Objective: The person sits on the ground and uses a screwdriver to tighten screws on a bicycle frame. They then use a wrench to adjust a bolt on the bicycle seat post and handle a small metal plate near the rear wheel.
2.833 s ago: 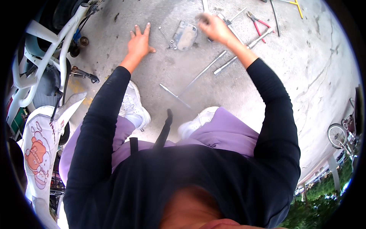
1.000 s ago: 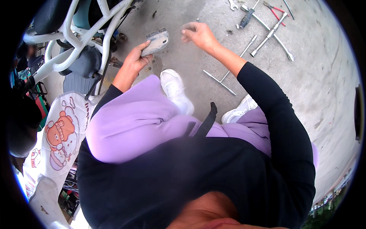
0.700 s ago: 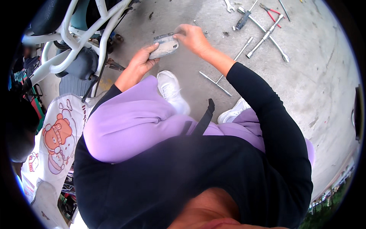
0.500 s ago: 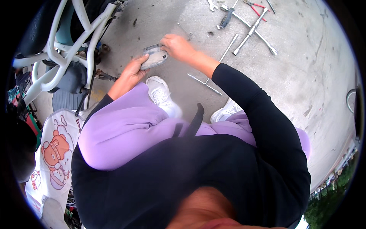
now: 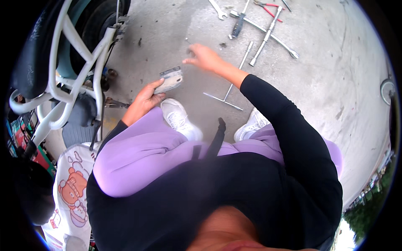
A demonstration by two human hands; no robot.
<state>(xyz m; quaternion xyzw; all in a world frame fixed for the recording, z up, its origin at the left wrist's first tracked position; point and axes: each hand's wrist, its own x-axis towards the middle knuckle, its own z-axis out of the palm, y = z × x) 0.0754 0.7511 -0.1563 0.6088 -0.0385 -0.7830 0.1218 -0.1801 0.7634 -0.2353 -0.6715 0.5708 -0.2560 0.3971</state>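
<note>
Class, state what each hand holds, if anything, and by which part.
Left hand: a flat grey part, by its lower-left end. Right hand: cannot tell if it holds anything.

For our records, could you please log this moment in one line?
left hand: holds grey part | right hand: in air, not touching it | on ground: cross wrench, T-shaped wrench, pliers, spanner

Head camera: left fisheye of a worn pair
Facing: down, past the black long-sleeved top [image 5: 201,180], toward bare left hand [image 5: 145,99], bare right hand [image 5: 205,57] and grey concrete floor [image 5: 326,83]
Nearness: top close, hands farther
Dark curved rim: detail hard to make out
</note>
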